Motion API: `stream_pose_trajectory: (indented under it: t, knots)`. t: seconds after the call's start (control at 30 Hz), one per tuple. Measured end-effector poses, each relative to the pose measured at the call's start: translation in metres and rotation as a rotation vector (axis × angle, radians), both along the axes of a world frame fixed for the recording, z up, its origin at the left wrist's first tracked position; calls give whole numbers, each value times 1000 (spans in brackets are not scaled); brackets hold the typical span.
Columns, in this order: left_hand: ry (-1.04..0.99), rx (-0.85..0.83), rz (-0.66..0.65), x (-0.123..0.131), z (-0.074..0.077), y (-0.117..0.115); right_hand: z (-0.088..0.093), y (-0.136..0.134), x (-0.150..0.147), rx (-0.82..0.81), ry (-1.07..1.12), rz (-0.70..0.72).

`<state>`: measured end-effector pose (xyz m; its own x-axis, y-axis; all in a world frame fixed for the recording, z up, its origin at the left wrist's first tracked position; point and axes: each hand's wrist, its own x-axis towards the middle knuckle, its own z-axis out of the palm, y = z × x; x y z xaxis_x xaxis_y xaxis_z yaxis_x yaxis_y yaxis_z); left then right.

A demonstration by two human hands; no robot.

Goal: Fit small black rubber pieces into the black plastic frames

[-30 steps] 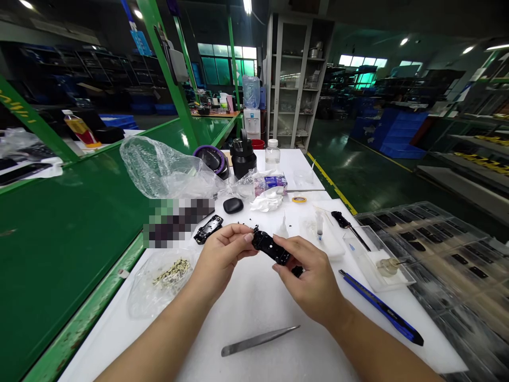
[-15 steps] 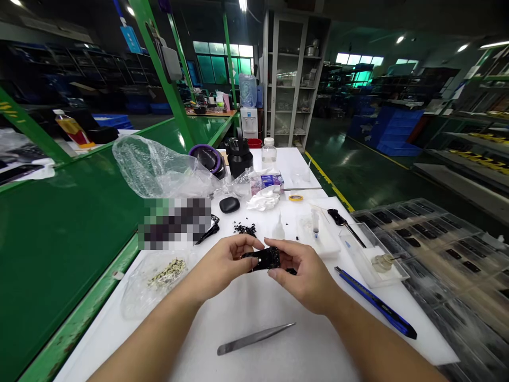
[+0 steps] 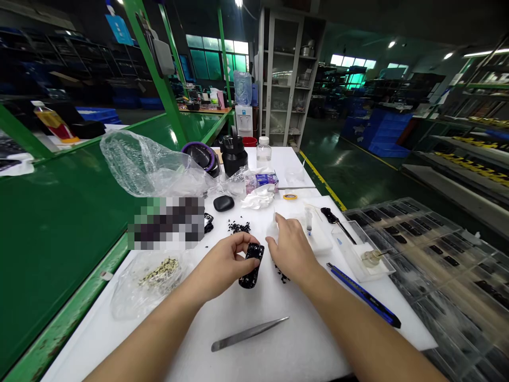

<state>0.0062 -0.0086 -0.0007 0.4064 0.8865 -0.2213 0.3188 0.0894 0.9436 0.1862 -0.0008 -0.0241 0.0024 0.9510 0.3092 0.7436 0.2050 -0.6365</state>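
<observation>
Holding a small black part [image 3: 252, 263] upright-ish, the left hand [image 3: 222, 264] pinches its upper end between thumb and fingertips [image 3: 243, 245]; the lower end hangs just above the white mat [image 3: 278, 350]. The part's detail is too small to make out beyond 2 pale dots on its face.

The right hand [image 3: 292, 249] lies just right of the part, not touching it. Its fingers curl loosely downward, palm hidden, and what lies under the fingertips cannot be told; they rest at or near a small clear nozzle bottle [image 3: 274, 225], which the hand partly covers.

Black crumbs [image 3: 282, 275] lie on the mat just below the right thumb, and another heap of black bits [image 3: 238, 227] lies beyond the left fingers. Steel tweezers [image 3: 249, 334] lie on the mat well nearer the viewer than both hands. A blue pen-shaped tool [image 3: 363, 302] lies right of the right wrist. A syringe [image 3: 308, 220] sits beyond the right fingers on a white pad.

Left of the left hand, a clear bag of pale small pieces [image 3: 155, 273] rests on the mat; beyond it a pixelated patch hides whatever lies there. Both forearms are cut off at the bottom edge.
</observation>
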Motion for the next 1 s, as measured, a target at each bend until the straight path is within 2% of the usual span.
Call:
stream_pose_trajectory:
  t: [0.17, 0.33, 0.37, 0.5, 0.57, 0.67, 0.73, 0.8, 0.83, 0.9, 0.93, 0.97, 1.0]
  knots:
    - [63, -8, -2, 4, 4, -6, 18, 15, 4, 2, 77, 59]
    - [151, -20, 11, 9, 17, -10, 19, 14, 12, 37, 520, 244]
    - [162, -22, 3, 10, 19, -10, 17, 13, 13, 25, 489, 227]
    - [262, -1, 20, 10, 21, -9, 6, 14, 15, -58, 23, 67]
    - [305, 2, 21, 10, 20, -8, 1, 17, 14, -71, -73, 37]
    - [326, 1, 8, 9, 16, -6, -2, 18, 12, -54, -109, 22]
    - [301, 0, 2, 8, 11, -4, 2, 13, 13, -34, -116, 22]
    - [256, -10, -3, 5, 8, -3, 14, 3, 17, 65, -87, 15]
    - [231, -18, -4, 4, 6, -2, 20, -2, 21, 174, -55, -9]
    - [192, -38, -5, 3, 5, -2, 31, -10, 33, 430, 28, -126]
    - [181, -47, -6, 3, 6, -2, 34, -11, 40, 504, 68, -204]
    - [171, -52, -6, 4, 7, -3, 35, -10, 46, 492, 99, -270]
    - [163, -57, -4, 5, 8, -3, 34, -7, 52, 396, 114, -304]
